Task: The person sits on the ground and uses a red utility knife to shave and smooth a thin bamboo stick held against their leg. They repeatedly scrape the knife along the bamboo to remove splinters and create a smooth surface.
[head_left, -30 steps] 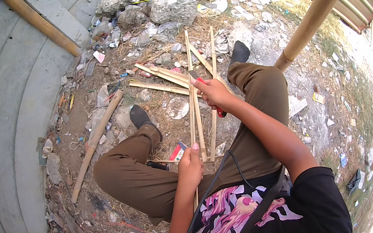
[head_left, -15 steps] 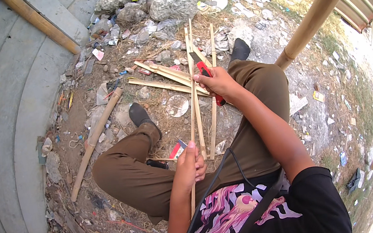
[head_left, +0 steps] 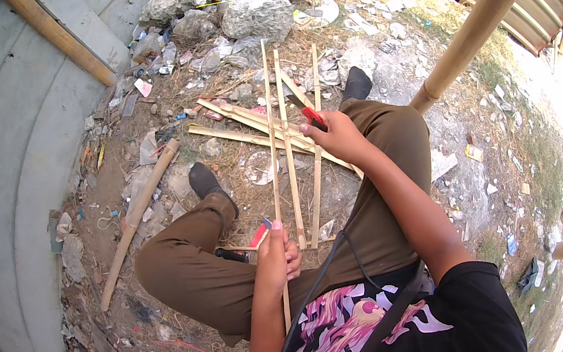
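Observation:
My left hand (head_left: 279, 254) is closed round the lower part of a long thin bamboo strip (head_left: 271, 133), which slants up and away from me. My right hand (head_left: 340, 138) grips a red and black utility knife (head_left: 313, 119), its dark blade out and pointing up to the left. The blade is apart from the held strip. Between the hands, another bamboo strip (head_left: 290, 160) lies lengthwise, with a further strip (head_left: 317, 170) to its right. Several strips (head_left: 245, 134) lie crosswise beneath. Beside my left hand is a red and white object (head_left: 260, 235), partly hidden, near a black handle (head_left: 231, 255).
A bamboo pole piece (head_left: 138, 224) lies on the littered ground at left, by a grey wall (head_left: 11, 189). Large rocks (head_left: 256, 18) lie ahead. An upright bamboo post (head_left: 471, 24) stands at right. My bent legs (head_left: 192, 264) frame the strips; a cord (head_left: 319, 277) hangs across my front.
My right hand has drawn the knife away from the held strip, to the right. The strip's far end has swung left, away from the strip beside it. My left hand keeps its hold.

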### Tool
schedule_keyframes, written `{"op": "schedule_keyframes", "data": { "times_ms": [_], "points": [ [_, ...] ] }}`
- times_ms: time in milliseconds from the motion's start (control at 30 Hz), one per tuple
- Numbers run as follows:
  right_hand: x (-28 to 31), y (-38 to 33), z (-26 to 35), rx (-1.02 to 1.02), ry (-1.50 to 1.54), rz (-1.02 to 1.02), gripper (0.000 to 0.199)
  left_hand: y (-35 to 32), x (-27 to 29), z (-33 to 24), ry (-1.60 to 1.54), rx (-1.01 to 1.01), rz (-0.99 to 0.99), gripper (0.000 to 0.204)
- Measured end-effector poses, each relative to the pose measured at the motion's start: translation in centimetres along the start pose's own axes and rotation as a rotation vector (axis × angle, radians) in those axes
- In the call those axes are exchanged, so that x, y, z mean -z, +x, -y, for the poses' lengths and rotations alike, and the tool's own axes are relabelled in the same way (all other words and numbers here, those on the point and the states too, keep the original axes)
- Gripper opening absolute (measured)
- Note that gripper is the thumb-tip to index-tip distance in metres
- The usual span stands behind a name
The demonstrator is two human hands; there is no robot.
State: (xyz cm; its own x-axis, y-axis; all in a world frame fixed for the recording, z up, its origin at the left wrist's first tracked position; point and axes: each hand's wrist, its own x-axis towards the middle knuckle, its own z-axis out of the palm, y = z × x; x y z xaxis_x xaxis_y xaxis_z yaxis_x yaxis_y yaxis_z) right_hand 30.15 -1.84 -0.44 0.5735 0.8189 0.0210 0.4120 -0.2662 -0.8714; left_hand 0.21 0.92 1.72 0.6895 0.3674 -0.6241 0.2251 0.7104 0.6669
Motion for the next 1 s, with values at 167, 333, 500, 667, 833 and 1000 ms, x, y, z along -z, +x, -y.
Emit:
{"op": "schedule_keyframes", "data": {
  "times_ms": [167,333,500,667,833,1000],
  "points": [
    [-0.6,1.0,-0.9,-0.133,-0.412,-0.185,0.048,-0.6,-0.4,-0.3,0.034,-0.001,-0.025,0.045],
    [0.5,2.4,1.3,-0.002,-0.403,-0.051,0.055,-1.0,-0.8,-0.2,0.104,-0.025,-0.041,0.043],
    [1.9,3.4,2.4,0.236,-0.605,0.214,0.047,-0.8,-0.7,-0.1,0.13,-0.021,-0.066,0.042],
    [1.8,2.6,2.6,0.437,-0.75,0.255,0.048,-0.9,-0.8,-0.1,0.164,0.001,-0.127,0.044],
    [1.0,3.2,1.0,0.563,-0.829,0.211,0.042,-0.7,-0.7,0.4,0.149,0.017,-0.111,0.043],
    [-0.6,4.6,-0.9,0.607,-0.826,0.05,0.037,-0.8,-1.0,0.2,0.157,-0.002,-0.131,0.042]
  ]
}}
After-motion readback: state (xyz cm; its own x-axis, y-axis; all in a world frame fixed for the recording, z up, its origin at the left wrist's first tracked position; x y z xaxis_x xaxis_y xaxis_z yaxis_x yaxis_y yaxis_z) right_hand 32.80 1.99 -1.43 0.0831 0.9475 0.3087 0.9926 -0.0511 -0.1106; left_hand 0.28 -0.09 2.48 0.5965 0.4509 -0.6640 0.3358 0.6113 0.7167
